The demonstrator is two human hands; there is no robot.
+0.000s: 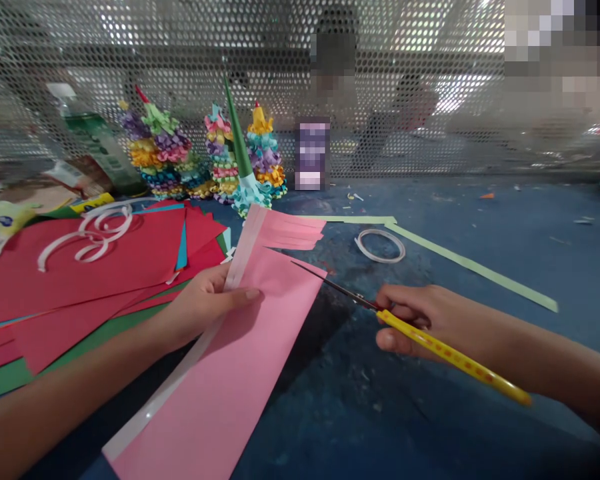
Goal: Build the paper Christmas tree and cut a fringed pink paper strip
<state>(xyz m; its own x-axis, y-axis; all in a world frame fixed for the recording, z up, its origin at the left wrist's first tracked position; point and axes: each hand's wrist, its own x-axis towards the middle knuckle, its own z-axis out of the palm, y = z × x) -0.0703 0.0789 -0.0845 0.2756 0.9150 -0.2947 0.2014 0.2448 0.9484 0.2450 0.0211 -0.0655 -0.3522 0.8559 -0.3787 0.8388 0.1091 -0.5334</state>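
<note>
My left hand point(210, 303) pinches a long sheet of pink paper point(245, 360) near its pale taped left edge, thumb on top. Several cut strips point(295, 230) fringe the far end of the paper. In my right hand point(410, 317) is a pair of scissors point(445, 353) with a yellow handle and dark, thin blades. The blades lie across the paper's right edge, just below the fringe, pointing left. How far apart the blades are I cannot tell. Some fingers of my right hand are hidden behind the handle.
Red paper sheets point(80, 273) lie at left with white tape curls on top. Paper-fringed cones point(267, 150) and a green bottle point(97, 143) stand along the perforated metal screen point(180, 40). A clear coil point(380, 247) and a pale green strip point(475, 267) lie right of the paper.
</note>
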